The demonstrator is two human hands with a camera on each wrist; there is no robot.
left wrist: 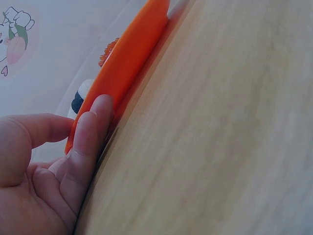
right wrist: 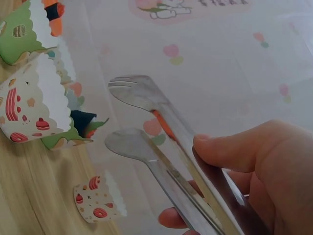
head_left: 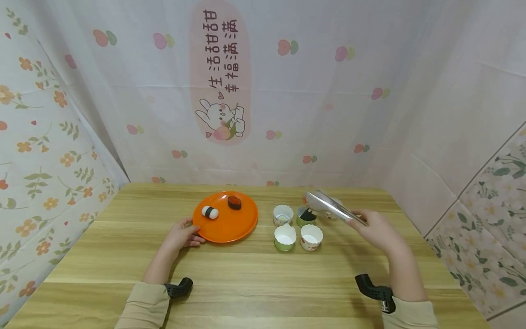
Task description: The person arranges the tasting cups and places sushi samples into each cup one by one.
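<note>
My left hand pinches the near-left rim of an orange plate, thumb on top and fingers beneath, as the left wrist view shows. On the plate lie a white sushi piece with a dark band and a dark-wrapped sushi piece with orange-red topping. My right hand grips metal tongs above the paper cups. The tongs' tips stand apart, with nothing visible between them. Below the tips, a green cup holds a dark piece, its kind unclear.
Near it stand a pale cup, a green cup and a white patterned cup. Another patterned cup is partly hidden behind the tongs in the head view. Printed curtains hang behind the wooden table.
</note>
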